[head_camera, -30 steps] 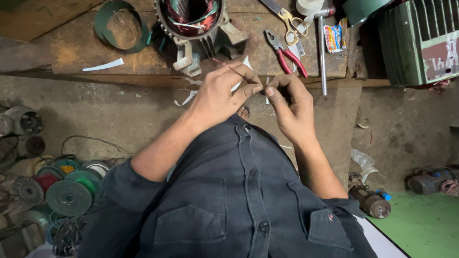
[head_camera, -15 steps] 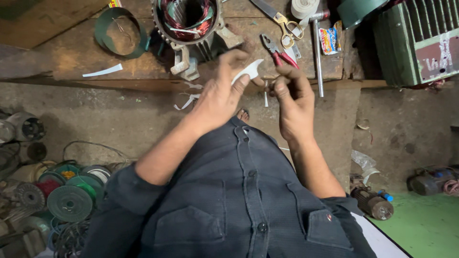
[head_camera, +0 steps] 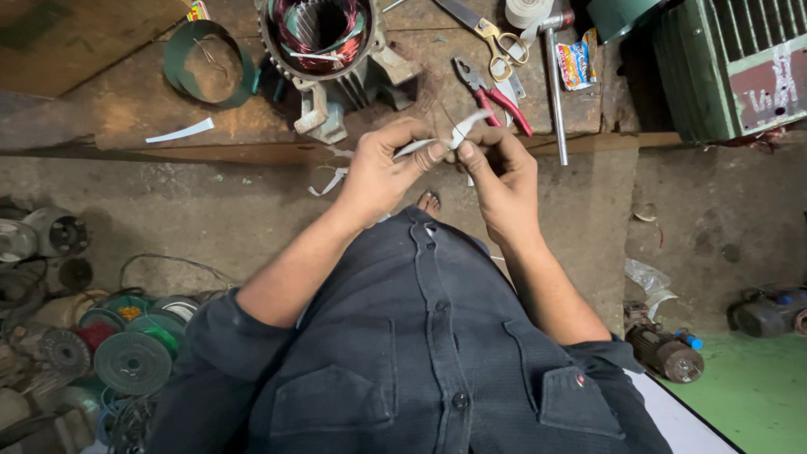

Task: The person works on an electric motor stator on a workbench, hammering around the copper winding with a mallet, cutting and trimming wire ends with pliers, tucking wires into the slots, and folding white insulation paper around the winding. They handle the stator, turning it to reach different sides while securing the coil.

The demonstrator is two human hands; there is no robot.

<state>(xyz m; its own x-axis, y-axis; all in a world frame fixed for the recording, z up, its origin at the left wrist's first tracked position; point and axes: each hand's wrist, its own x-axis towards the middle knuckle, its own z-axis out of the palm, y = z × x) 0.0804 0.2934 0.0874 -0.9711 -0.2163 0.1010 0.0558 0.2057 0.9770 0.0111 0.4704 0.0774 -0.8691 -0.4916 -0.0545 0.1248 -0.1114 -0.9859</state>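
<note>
My left hand [head_camera: 382, 172] and my right hand [head_camera: 498, 172] meet in front of my chest, both pinching a thin white strip [head_camera: 445, 143] that runs between the fingertips. Just beyond the hands, on a worn wooden bench [head_camera: 126, 118], stands a motor stator [head_camera: 324, 38] with copper windings. Red-handled pliers [head_camera: 496, 97] lie on the bench right behind my right hand, and yellow-handled scissors [head_camera: 483, 29] lie farther back.
A green ring [head_camera: 206, 63], a loose white strip [head_camera: 178, 132], a metal rod [head_camera: 556, 92], a tape roll [head_camera: 528, 12] and a snack packet [head_camera: 576, 63] lie on the bench. A green motor housing [head_camera: 731, 63] is at right. Wire spools [head_camera: 126, 353] crowd the floor at left; small motors [head_camera: 668, 349] lie at right.
Both hands have stayed together on the white strip and shifted slightly; the strip now lies flatter between the fingertips. The view has moved a little.
</note>
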